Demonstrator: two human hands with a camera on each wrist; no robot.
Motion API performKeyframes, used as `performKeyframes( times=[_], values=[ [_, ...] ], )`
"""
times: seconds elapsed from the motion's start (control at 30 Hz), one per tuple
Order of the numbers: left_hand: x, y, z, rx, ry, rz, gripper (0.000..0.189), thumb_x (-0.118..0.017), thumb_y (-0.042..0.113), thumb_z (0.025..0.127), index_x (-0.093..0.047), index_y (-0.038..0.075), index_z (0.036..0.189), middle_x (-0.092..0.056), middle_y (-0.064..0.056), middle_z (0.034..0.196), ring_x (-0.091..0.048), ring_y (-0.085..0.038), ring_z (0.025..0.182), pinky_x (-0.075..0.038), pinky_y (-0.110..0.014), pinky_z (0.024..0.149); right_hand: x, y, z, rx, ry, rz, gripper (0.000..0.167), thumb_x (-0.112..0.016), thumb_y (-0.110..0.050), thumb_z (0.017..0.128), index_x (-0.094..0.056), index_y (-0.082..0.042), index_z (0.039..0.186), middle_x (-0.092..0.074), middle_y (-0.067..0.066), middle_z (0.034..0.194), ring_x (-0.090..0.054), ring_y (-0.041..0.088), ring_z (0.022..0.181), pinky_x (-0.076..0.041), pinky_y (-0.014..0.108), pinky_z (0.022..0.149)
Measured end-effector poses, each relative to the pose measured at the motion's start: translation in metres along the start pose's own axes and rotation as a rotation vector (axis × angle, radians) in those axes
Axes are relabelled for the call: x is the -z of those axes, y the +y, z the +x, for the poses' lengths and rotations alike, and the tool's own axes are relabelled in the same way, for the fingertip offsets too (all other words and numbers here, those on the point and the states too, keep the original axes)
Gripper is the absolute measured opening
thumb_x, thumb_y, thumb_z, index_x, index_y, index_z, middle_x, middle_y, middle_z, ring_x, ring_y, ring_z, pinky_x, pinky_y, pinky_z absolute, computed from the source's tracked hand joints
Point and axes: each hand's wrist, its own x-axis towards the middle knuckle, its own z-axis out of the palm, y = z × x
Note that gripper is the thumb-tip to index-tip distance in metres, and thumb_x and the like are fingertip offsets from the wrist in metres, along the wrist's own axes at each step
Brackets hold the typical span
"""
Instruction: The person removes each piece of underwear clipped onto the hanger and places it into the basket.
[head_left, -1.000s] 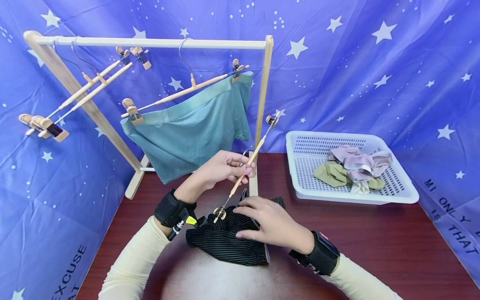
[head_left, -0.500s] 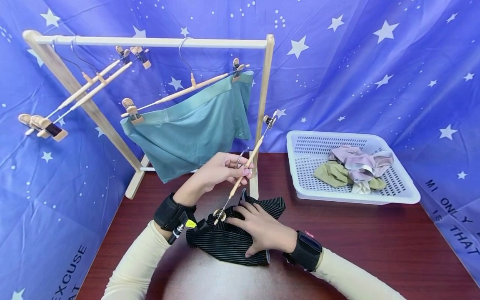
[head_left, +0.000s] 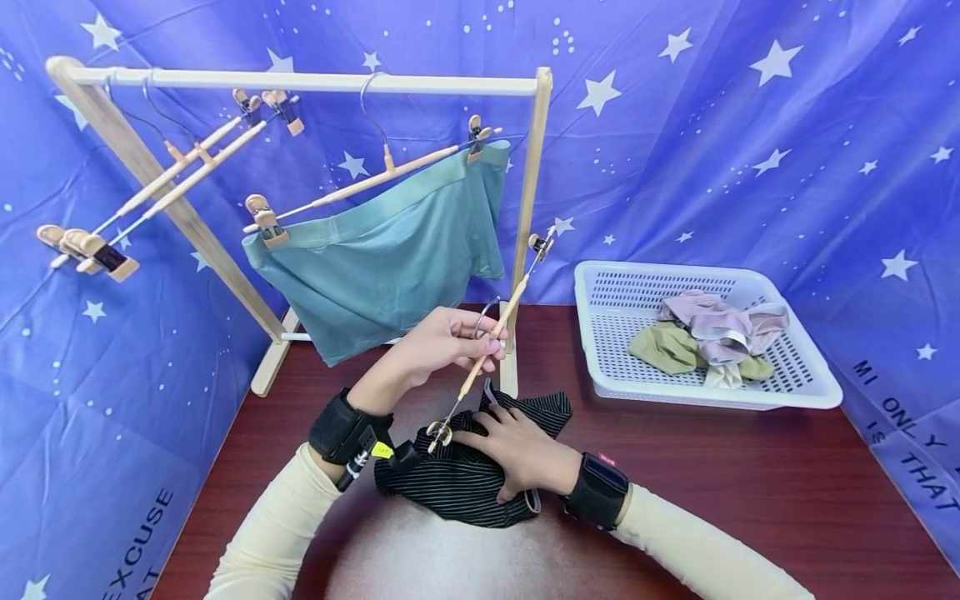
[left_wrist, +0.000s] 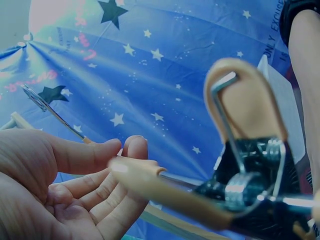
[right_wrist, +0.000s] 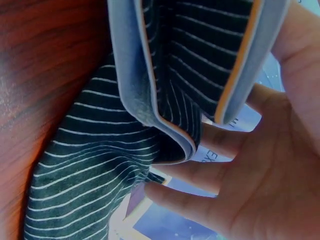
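Observation:
My left hand [head_left: 442,340] pinches the wooden bar of a clip hanger [head_left: 512,304], held slanted in the air with its metal hook by the fingers. The hanger's near clip [head_left: 438,435] overlaps black shorts with thin white stripes [head_left: 465,493], lying crumpled on the table. In the left wrist view that clip [left_wrist: 245,107] looms large, and thumb and fingertips meet on the bar. My right hand [head_left: 517,448] rests on the shorts with fingers spread. In the right wrist view its fingers [right_wrist: 197,175] reach extended beside the grey-lined edges of the cloth [right_wrist: 132,85].
Behind my left hand stands a wooden rack [head_left: 315,80] with teal shorts [head_left: 375,250] clipped to a hanger. Two bare clip hangers [head_left: 168,187] hang at its left. A white basket [head_left: 600,367] on the right holds mauve and olive-green cloths [head_left: 663,346].
My right hand has come down onto the striped shorts and moved a little left, fingers spreading over them. My left hand and the hanger have barely moved.

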Motion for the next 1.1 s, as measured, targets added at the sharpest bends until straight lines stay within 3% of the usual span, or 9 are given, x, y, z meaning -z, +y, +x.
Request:
performKeyframes(
  times=[0.13,0.23,0.53,0.73,1.1],
  values=[
    [0.0,-0.001,0.0,0.0,-0.001,-0.002,0.023,-0.059,0.0,0.1,-0.063,-0.014,0.117,-0.075,-0.003,0.085,-0.069,-0.01,0.072,-0.06,-0.028,0.069,0.001,-0.001,0.002,-0.01,-0.029,0.027,0.104,-0.098,-0.043,0.06,-0.046,-0.032,0.148,-0.053,0.016,0.145,-0.049,0.05,0.135,-0.047,0.057,0.107],
    [0.0,-0.001,0.0,0.0,-0.004,-0.005,0.022,-0.059,-0.001,0.1,-0.063,-0.014,0.117,-0.074,-0.002,0.085,-0.069,-0.01,0.072,-0.06,-0.028,0.069,0.002,-0.002,0.002,-0.01,-0.029,0.022,0.103,-0.099,-0.042,0.059,-0.047,-0.032,0.147,-0.055,0.016,0.142,-0.053,0.05,0.131,-0.052,0.055,0.101],
    [-0.001,-0.001,0.0,0.007,-0.003,-0.006,0.023,-0.059,-0.001,0.1,-0.063,-0.015,0.118,-0.075,-0.011,0.089,-0.069,-0.01,0.072,-0.06,-0.028,0.069,0.004,-0.004,0.008,-0.003,-0.063,-0.008,0.1,-0.098,-0.038,0.06,-0.049,-0.036,0.147,-0.056,0.015,0.143,-0.05,0.053,0.133,-0.058,0.054,0.09],
    [0.0,-0.002,0.0,0.006,-0.008,-0.01,0.023,-0.059,-0.001,0.1,-0.063,-0.015,0.118,-0.075,-0.013,0.09,-0.069,-0.01,0.072,-0.06,-0.028,0.069,0.002,-0.006,0.012,-0.014,-0.1,-0.053,0.084,-0.095,-0.037,0.066,-0.057,-0.034,0.141,-0.055,0.012,0.143,-0.055,0.047,0.128,-0.06,0.05,0.084],
    [0.002,-0.003,0.001,0.004,-0.007,-0.003,0.024,-0.058,-0.001,0.1,-0.062,-0.014,0.12,-0.074,-0.021,0.097,-0.07,-0.011,0.074,-0.06,-0.028,0.07,-0.001,0.003,0.014,0.097,0.054,-0.18,0.052,-0.083,-0.018,0.079,-0.066,-0.028,0.128,-0.066,0.007,0.122,-0.064,0.039,0.11,-0.062,0.046,0.078]
  ],
)
